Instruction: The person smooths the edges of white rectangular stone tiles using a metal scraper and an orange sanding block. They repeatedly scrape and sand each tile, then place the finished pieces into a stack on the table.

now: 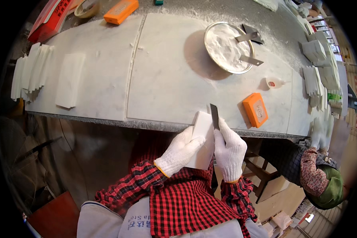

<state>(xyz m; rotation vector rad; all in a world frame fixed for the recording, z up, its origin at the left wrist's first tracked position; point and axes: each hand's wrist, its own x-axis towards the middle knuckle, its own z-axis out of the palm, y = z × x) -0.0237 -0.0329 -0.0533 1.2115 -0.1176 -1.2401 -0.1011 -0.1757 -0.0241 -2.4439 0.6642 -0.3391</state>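
My left hand [180,152], in a white knit glove, grips a flat white rectangular slab [202,123] in front of the table's near edge. My right hand [229,150], gloved the same way, is closed round a thin dark scraper blade [214,114] that points up and away from me. The blade stands close along the slab's right edge; whether they touch I cannot tell. Beyond my hands, a metal bowl [235,72] holds white powdery paste. Two metal putty knives, one upper [246,37] and one lower [251,60], stick out over its right rim.
An orange box [255,110] and a small squeeze bottle [274,83] lie at the right. Leftward are a single white slab [70,81], stacked slabs [33,71], another orange box [121,12] and a tape roll [86,10]. A co-worker [327,186] works by stacks [315,81] on the right.
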